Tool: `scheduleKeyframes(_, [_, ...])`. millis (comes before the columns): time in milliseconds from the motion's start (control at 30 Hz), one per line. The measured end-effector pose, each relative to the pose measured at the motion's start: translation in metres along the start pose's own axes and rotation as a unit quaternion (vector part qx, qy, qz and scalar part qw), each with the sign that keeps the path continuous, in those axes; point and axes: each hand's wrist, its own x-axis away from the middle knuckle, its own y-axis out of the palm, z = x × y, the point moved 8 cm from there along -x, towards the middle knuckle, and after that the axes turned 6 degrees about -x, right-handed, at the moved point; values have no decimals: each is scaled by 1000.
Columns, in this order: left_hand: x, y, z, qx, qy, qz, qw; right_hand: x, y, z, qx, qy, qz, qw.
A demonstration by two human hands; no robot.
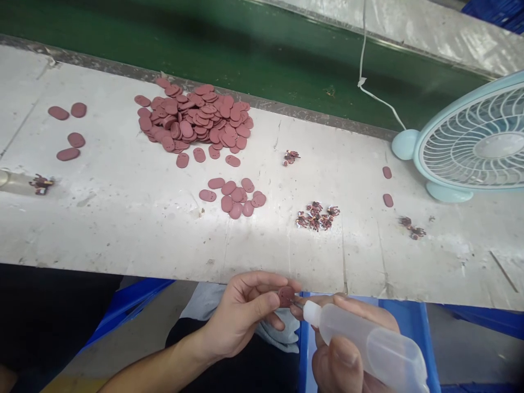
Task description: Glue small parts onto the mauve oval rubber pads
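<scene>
In my left hand (241,311) a reddish-brown oval disc (286,296) is pinched between thumb and fingers, just past the table's front edge. My right hand (344,349) is wrapped round a translucent squeeze bottle (372,341) with a white cap and a thin nozzle. The bottle lies tilted, and its tip is at the disc's face; whether it touches I cannot tell. Beyond my hands lies a small group of similar oval discs (235,210). To its right is a cluster of small brown-and-white figures (315,218).
A large heap of discs (196,120) lies at the back of the white table (135,218). A light-blue fan (475,142) stands at the right, its white cable (380,98) crossing a green belt (262,54). Below my right hand is a blue bin (428,349).
</scene>
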Motion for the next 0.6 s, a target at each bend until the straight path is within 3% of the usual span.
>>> scheduleKeyframes(133, [1,-4,-2,0,-7,6,1000,-6,2,-12,5,-26,12,1000])
scheduleKeyframes(333, [3,-4,-1,-5,-10,6,1000,-2,4,-41,39,-181,74,980])
scheduleKeyframes(500, [3,-5,-2,-1,-12,10,1000,0,10,-40,53,-196,60,977])
scheduleKeyframes(600, [3,-5,-1,3,-5,6,1000,-5,6,-40,14,-166,80,983])
